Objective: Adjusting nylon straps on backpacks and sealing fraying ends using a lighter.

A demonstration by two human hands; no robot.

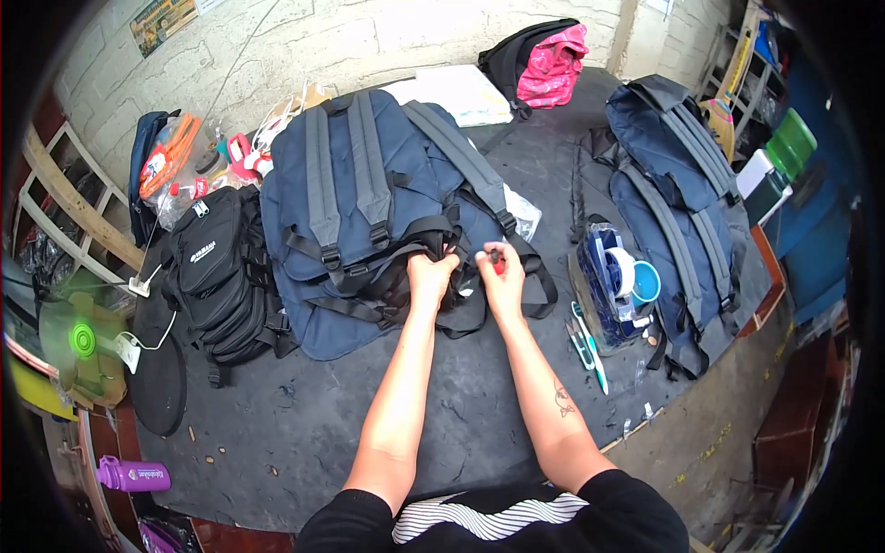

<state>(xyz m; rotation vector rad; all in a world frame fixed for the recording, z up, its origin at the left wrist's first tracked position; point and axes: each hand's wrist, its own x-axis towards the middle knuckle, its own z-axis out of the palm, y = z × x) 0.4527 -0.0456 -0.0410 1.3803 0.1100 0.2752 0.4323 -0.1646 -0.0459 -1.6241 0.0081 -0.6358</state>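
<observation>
A stack of navy backpacks point(406, 166) with grey shoulder straps lies in front of me on the dark table. At its near edge my left hand point(430, 278) is closed on a bunched black strap point(419, 230). Just to the right, my right hand point(502, 284) is closed around a small red-and-black object point(499, 264), mostly hidden by the fingers. Loose black webbing point(539, 286) loops beside and under this hand. The two hands are apart.
To the left stands a black backpack point(217, 276). At right are more navy backpacks point(678, 203), a clear bin point(599, 286) holding tape rolls, and snips point(581, 341). A pink-and-black bag point(551, 69) sits at the back; a purple bottle point(136, 475) lies near left.
</observation>
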